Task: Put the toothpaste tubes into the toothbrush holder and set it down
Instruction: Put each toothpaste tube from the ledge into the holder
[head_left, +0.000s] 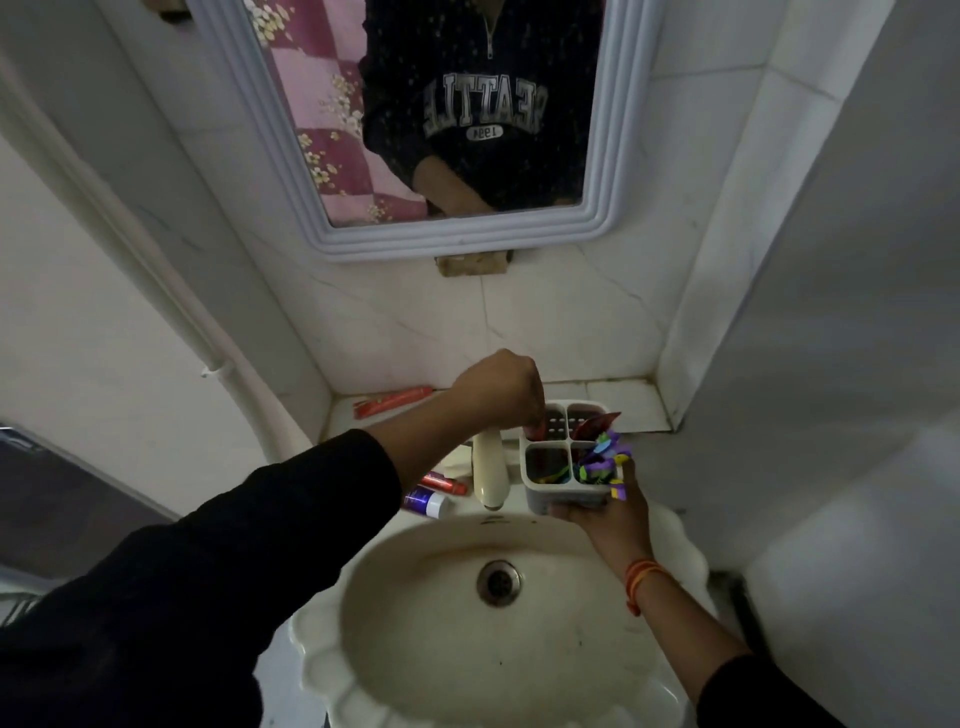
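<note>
My right hand (605, 514) holds a white four-compartment toothbrush holder (563, 491) from below, above the sink's back rim. Several colourful toothbrushes (605, 454) stick out of its front right compartment. A red toothpaste tube (592, 426) leans in a back compartment. My left hand (501, 387) reaches over the holder's back left compartment, fingers closed on a red tube end (535, 431). Another red tube (392, 402) lies on the tiled ledge at the left. A small red tube (441, 484) and a blue-and-white tube (426, 501) lie on the sink rim left of the tap.
A cream tap (488, 470) stands just left of the holder. The white basin (452, 623) with its drain (498, 582) lies below. A framed mirror (431, 130) hangs on the tiled wall above the ledge (613, 397). Walls close in on both sides.
</note>
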